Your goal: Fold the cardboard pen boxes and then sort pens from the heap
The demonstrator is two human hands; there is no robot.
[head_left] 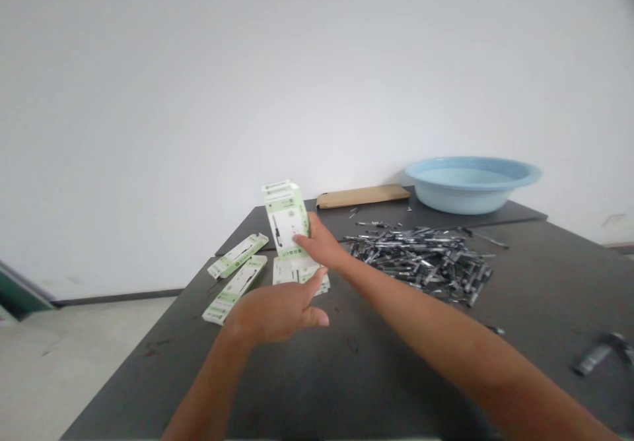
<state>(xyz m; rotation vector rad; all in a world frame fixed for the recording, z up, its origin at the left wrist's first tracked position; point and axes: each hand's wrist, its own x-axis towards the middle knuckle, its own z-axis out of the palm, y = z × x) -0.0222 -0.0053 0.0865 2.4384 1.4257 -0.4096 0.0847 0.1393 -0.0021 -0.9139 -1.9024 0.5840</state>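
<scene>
In our right hand (321, 241) we hold a fan of pen boxes (288, 224), pinched at their lower right edge with the thumb laid flat across the printed front. The held boxes tilt up and away from us, their upper ends spread in steps, white and green with a pen printed on the face. Our left hand (277, 310) is nearer to us and lower, its thumb and forefinger spread apart with a gap between them. Just beyond it, below the held boxes, more boxes (286, 272) lie on the dark table (376, 388); the left forefinger overlaps their near edge in our view, and we cannot tell whether it touches them.

To our left, two single boxes (241, 255) lie slantwise, side by side. To the right of the grip, a heap of pens (421, 256) spreads over the table, partly hidden by our right forearm (421, 325), which crosses in front of its near left side. Behind, a flat piece of brown cardboard (364, 195) lies near the wall (317, 84), with a pale blue basin (473, 193) to its right. At the right edge, a few dark pieces (594, 358) are too blurred to make out.
</scene>
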